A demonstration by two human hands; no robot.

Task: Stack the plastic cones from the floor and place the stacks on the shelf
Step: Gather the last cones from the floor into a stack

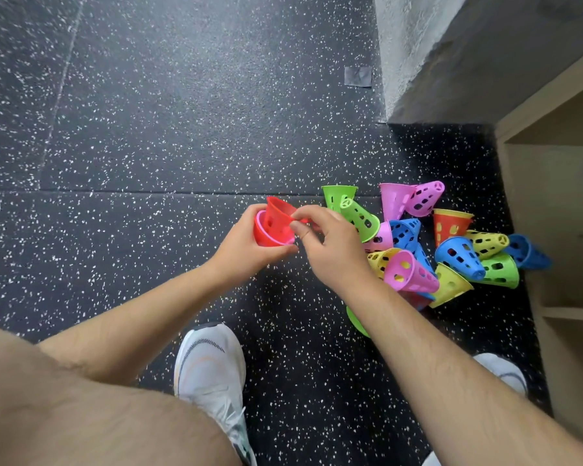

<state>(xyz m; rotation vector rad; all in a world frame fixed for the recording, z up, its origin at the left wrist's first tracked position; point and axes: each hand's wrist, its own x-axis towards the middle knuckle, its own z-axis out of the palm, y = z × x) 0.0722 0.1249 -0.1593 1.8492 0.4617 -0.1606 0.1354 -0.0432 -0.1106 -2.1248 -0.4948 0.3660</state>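
A nested stack (260,239) of cones, red outside with a pink rim showing within, is gripped by the left hand (246,245), whose fingers are curled round it from below. A red cone (278,215) is set tilted into the mouth of that stack, narrow end down and only partly seated. Its rim is pinched between the thumb and forefinger of the right hand (330,252); the other fingers are loosely bent.

Just beyond the right hand's knuckles, and spreading away to its right, a pile of loose cones (460,253) is heaped on the speckled floor (148,146). In it, green, pink, blue, yellow and red cones are mixed, some upright and most tipped over and lying across one another. One green cone (355,319) is largely hidden under the right forearm.

Past the pile, further right of that hand, the pale wooden shelf (552,213) is seen, with the pile lying between hand and shelf. A rough grey wall (451,62) rises ahead of the shelf, and a grey patch (358,76) is stuck to the floor beside it. Below the wrists, two white shoes (212,368) are planted.
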